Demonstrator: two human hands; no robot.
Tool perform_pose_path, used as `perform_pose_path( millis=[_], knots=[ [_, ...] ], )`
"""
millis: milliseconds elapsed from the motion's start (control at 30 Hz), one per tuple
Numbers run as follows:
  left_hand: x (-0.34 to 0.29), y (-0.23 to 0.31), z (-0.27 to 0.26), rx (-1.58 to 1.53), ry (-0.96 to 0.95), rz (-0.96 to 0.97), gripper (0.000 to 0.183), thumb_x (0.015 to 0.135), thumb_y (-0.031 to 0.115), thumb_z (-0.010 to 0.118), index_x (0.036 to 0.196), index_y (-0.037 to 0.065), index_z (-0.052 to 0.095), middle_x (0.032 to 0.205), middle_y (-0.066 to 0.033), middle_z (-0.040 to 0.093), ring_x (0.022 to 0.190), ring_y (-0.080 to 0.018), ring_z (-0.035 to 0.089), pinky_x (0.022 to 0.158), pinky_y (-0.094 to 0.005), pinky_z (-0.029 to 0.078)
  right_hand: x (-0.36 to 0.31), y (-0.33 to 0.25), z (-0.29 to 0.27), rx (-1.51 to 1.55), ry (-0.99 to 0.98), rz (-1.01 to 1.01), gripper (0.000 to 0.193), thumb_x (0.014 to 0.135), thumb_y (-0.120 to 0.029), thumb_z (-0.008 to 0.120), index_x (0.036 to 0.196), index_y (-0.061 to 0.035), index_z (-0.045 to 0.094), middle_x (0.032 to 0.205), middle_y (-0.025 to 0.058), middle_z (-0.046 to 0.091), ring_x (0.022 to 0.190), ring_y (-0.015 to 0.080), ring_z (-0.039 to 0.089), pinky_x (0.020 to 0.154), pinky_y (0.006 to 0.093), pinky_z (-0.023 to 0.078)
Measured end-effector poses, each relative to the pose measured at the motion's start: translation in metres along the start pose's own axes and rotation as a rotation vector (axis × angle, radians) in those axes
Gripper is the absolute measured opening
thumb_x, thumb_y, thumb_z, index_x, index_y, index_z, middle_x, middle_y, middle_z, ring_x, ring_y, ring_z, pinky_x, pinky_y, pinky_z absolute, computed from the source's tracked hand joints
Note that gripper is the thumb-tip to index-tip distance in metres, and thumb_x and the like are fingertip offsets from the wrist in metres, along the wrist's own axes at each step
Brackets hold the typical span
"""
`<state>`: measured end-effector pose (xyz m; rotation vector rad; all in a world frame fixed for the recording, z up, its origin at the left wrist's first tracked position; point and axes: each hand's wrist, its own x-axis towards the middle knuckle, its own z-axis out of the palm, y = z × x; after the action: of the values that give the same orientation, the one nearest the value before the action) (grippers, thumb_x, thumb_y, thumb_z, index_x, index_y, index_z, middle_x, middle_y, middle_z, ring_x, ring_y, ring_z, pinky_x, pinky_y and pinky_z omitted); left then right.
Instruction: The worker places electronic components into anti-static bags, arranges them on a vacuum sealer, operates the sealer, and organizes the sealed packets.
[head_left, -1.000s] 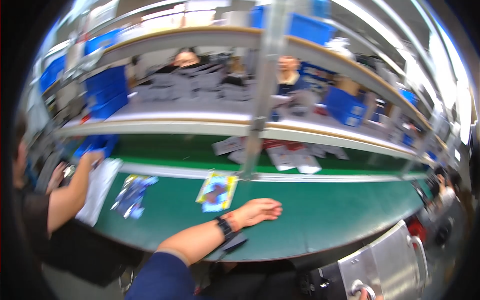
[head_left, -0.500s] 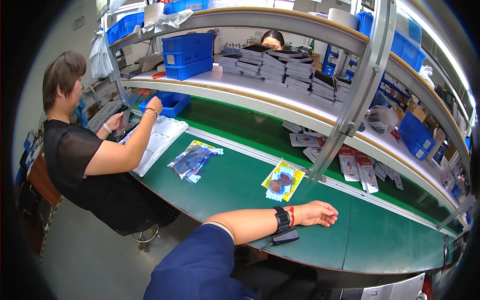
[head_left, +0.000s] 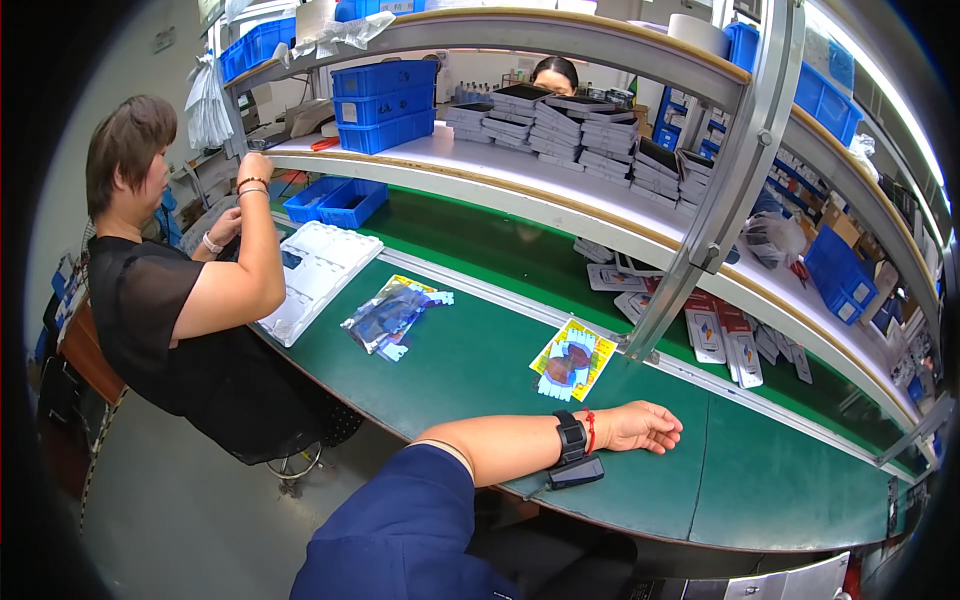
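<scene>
On the green workbench (head_left: 760, 480) my left hand (head_left: 640, 425) lay palm down, fingers loosely curled and slightly apart, clasping nothing. Nearest it, just beyond my wrist, was a yellow printed packet (head_left: 572, 358), lying flat and untouched. My right hand was out of sight.

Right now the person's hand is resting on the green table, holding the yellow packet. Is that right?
Not quite. In the head view the hand rests on the green table, but it is empty, fingers loosely curled. The yellow packet lies apart from it, farther back on the table.
</scene>
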<state>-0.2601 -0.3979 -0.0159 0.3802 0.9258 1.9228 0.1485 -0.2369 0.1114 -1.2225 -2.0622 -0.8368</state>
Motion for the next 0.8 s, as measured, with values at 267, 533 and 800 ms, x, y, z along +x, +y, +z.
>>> perform_pose_path(
  millis=[267, 533, 800],
  knots=[
    [0.005, -0.004, -0.003, -0.01, 0.002, -0.011, 0.017, 0.09, 0.011, 0.054, 0.103, 0.001, 0.056, 0.097, -0.0109, 0.061, 0.088, -0.0199, 0.06, 0.078, -0.0321, 0.05, 0.001, -0.001, 0.003, 0.028, 0.001, -0.02, 0.06, 0.067, -0.065, 0.061, 0.06, -0.0057, 0.056, 0.051, 0.0128, 0.051, 0.047, 0.0345, 0.05, 0.045, 0.0455, 0.035],
    [0.002, -0.003, -0.005, -0.003, 0.012, 0.0, 0.017, 0.09, 0.011, 0.053, 0.103, 0.001, 0.056, 0.097, -0.0108, 0.06, 0.088, -0.0199, 0.06, 0.078, -0.0321, 0.05, 0.003, -0.006, 0.002, 0.044, 0.047, -0.021, 0.059, 0.067, -0.064, 0.063, 0.059, -0.0062, 0.056, 0.051, 0.0124, 0.052, 0.047, 0.0335, 0.05, 0.044, 0.0441, 0.036],
    [0.001, -0.002, -0.004, 0.011, 0.007, -0.003, 0.018, 0.09, 0.012, 0.053, 0.104, 0.001, 0.056, 0.099, -0.0109, 0.06, 0.089, -0.02, 0.059, 0.079, -0.0318, 0.05, 0.004, -0.006, -0.001, 0.055, 0.035, -0.028, 0.059, 0.066, -0.065, 0.063, 0.058, -0.0065, 0.054, 0.05, 0.0124, 0.05, 0.046, 0.033, 0.049, 0.044, 0.0441, 0.035]
  ],
)
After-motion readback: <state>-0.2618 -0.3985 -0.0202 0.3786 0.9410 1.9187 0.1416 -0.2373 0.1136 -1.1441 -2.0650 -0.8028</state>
